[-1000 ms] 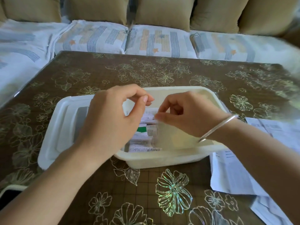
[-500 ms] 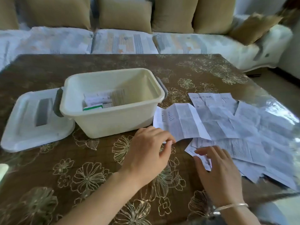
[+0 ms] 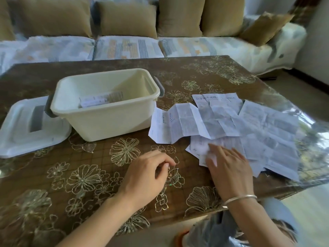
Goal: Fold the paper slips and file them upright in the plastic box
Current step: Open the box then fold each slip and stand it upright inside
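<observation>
One sofa: a pale, striped-pattern fabric sofa (image 3: 128, 47) ran across the top of the frame.
One table: a brown table with a glossy gold-flower cover (image 3: 85, 177) filled the middle of the frame and carried everything below.
Loose slips, count: a spread of white printed paper slips (image 3: 267, 132) lay at centre right, just right of the box. At least five overlapped; the exact number could not be told.
Loose slips, handling: they looked very light, thin and limp, already creased, and likely to slide on the shiny cover. A pinch at a free corner or edge, with the other palm pinning the sheet, seemed the safest hold.
One box: the cream rectangular plastic box (image 3: 110, 120) stood open at centre left, rigid and light by the look of it.
One lid: a white plastic lid with a grey recess (image 3: 23, 138) lay flat at the left, touching the box.
Two hands: the right hand (image 3: 229, 168) lay with fingers stretched flat on the nearest slips at lower right, gripping nothing. The left hand (image 3: 146, 173) hovered over bare table at lower centre, fingers loosely curled and empty.
Filed slips: a few folded paper slips (image 3: 99, 100) stood inside the box, their number unclear.
One bangle: a thin silver bangle (image 3: 240, 199) circled the right wrist.
</observation>
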### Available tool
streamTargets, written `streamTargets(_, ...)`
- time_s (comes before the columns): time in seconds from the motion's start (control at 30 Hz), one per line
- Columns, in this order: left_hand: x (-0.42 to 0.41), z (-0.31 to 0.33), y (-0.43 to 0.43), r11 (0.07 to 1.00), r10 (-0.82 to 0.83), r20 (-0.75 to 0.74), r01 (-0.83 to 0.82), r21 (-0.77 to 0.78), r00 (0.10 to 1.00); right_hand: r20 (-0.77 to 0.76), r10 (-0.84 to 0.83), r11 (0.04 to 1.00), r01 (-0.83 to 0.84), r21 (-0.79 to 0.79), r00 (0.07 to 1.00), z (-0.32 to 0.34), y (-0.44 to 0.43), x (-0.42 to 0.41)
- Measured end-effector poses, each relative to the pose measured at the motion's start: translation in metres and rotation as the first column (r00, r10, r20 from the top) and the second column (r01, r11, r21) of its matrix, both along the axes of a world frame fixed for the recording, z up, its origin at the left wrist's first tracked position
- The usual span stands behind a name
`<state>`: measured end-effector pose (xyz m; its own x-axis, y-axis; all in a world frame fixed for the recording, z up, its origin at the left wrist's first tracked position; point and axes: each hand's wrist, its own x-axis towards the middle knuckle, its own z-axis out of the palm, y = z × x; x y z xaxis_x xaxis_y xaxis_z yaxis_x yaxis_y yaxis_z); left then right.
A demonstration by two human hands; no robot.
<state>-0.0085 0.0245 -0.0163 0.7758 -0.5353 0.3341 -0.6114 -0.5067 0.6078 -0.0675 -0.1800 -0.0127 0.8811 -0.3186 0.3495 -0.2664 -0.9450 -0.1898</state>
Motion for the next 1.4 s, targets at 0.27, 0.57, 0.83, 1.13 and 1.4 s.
streamTargets(0.27,-0.002,-0.002,0.024,0.997,0.079,0.023,-0.078,-0.026,0.997,0.053,0.376,0.906,-0.355,-0.23,0.925,-0.018,0.006,-0.006)
streamTargets(0.57,-0.009,-0.002,0.044,0.996,0.077,0.025,-0.076,-0.057,0.997,0.116,0.291,0.951,-0.274,-0.142,0.95,-0.01,0.026,-0.006)
streamTargets(0.83,0.002,0.013,0.078,0.891,0.261,-0.453,-0.393,-0.226,0.852,0.262,0.255,-0.144,-0.231,0.962,0.931,0.051,0.066,-0.013)
streamTargets(1.13,-0.005,0.028,0.101,0.769,0.149,-0.723,-0.538,-0.344,0.675,0.041,0.059,0.436,-0.063,0.898,0.997,0.005,0.078,0.042)
streamTargets(1.4,-0.004,-0.008,0.134,0.981,0.098,0.034,-0.103,0.163,0.995,0.1,0.19,0.755,-0.21,0.621,0.977,-0.001,0.094,0.057)
